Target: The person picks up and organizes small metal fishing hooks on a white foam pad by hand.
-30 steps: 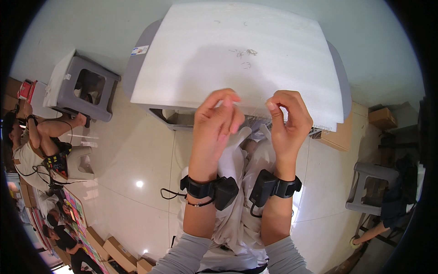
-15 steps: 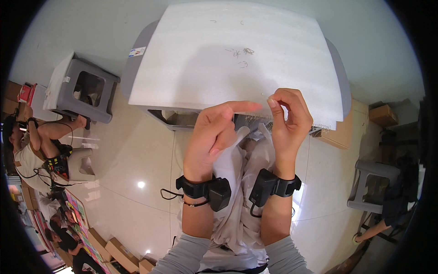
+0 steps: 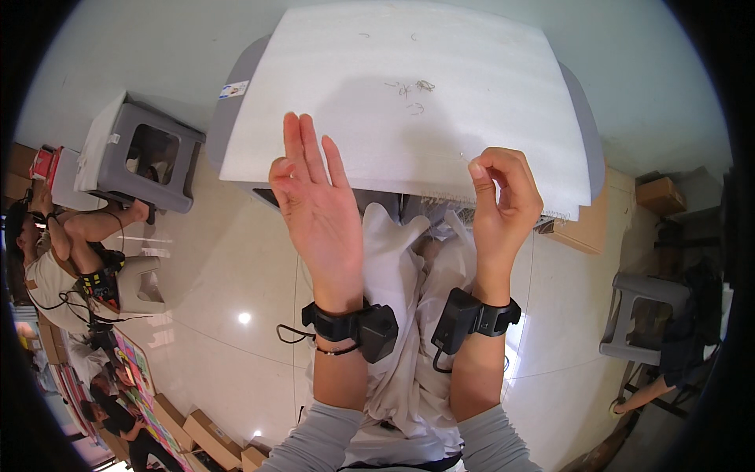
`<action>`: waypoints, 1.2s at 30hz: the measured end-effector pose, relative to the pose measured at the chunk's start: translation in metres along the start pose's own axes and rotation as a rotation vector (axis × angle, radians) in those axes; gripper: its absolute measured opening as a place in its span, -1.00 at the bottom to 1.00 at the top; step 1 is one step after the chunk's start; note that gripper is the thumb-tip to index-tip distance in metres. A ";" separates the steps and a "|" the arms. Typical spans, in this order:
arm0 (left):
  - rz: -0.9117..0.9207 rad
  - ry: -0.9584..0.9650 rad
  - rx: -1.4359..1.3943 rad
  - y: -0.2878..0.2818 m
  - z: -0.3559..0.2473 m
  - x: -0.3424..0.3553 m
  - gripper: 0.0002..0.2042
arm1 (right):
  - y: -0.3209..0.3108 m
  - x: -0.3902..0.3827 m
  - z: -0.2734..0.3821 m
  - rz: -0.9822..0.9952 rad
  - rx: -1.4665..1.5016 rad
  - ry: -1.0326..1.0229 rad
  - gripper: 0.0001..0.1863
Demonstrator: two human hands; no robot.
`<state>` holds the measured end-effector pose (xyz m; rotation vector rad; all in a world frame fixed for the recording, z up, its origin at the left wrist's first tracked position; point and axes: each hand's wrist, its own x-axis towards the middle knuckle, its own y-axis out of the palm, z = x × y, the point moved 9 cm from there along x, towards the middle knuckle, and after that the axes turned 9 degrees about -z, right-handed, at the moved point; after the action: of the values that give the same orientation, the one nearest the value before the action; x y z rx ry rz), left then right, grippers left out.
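Note:
My left hand (image 3: 318, 204) is raised over the near left part of a white foam sheet (image 3: 346, 47). Its thumb and forefinger pinch together while the other fingers stretch up. To the right, my right hand (image 3: 507, 189) pinches thumb and forefinger above the sheet's front edge. A tiny bright speck shows just beyond those fingertips; whatever either pinch holds is too fine to make out. Short dark thread bits (image 3: 405, 89) lie at the sheet's middle. A fringe of loose threads (image 3: 448, 198) hangs along its front edge.
Beneath the sheet is a grey plastic table (image 3: 588, 130). A cardboard box (image 3: 578, 234) stands at its right. Grey stools (image 3: 145, 153) (image 3: 641, 315) are on both sides. At the left sits another person (image 3: 79, 236), and more people and boxes are at lower left.
My left hand has moved left and up, away from the right hand, and turned its palm into view with fingers raised. The right hand keeps its pinch, nearly in place.

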<state>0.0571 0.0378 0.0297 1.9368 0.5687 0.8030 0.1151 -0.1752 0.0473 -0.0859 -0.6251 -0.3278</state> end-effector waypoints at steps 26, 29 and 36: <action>-0.431 0.125 1.291 -0.029 -0.009 -0.011 -0.81 | 0.003 -0.001 -0.004 0.060 0.086 0.060 -0.93; -0.215 0.010 1.119 -0.015 0.010 -0.008 -0.86 | 0.009 -0.005 -0.010 0.123 0.194 0.157 -0.92; 0.192 0.086 1.175 0.026 0.029 -0.015 -0.94 | 0.027 -0.019 -0.027 0.290 0.361 0.440 -0.94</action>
<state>0.0694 -0.0012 0.0381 3.0617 1.0674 0.7223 0.1246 -0.1493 0.0151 0.2359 -0.2211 0.0534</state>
